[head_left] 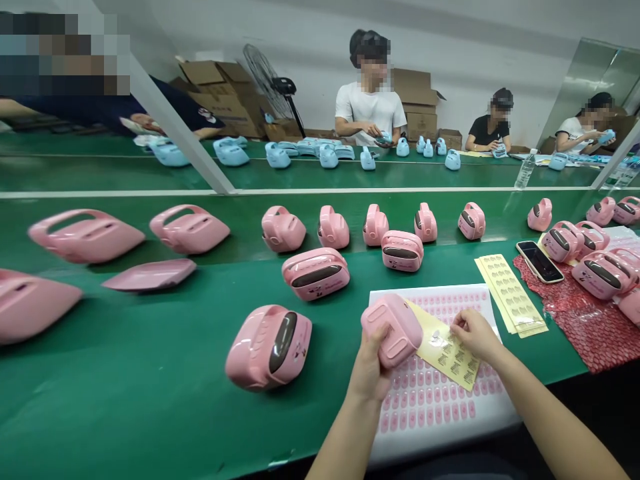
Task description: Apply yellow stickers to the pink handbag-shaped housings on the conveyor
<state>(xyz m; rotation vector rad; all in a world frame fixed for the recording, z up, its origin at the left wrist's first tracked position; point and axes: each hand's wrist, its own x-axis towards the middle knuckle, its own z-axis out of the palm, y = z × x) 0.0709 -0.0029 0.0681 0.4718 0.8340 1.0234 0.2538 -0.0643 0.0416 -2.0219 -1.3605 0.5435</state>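
Observation:
My left hand (pixel 373 363) is wrapped round a pink plastic casing (pixel 397 333), thumb pressed on its face. Partly behind that casing lies a small yellow sticker sheet (pixel 443 350) with printed labels. The fingers of my right hand (pixel 473 333) are pinched at the sheet's upper right edge; whether a loose label is between them is too small to tell. Under both hands rests a large white sheet (pixel 430 417) covered in rows of small pink stickers. To the left on the green table stands a pink handled speaker-like unit (pixel 270 350) with a dark front panel.
Several pink units (pixel 316 273) stand along the green table (pixel 150 387). At right are more yellow label sheets (pixel 513 293), a phone (pixel 540 261) and red bubble wrap (pixel 575 327). Behind a white rail (pixel 310 192), co-workers (pixel 371 103) handle blue units (pixel 277 155).

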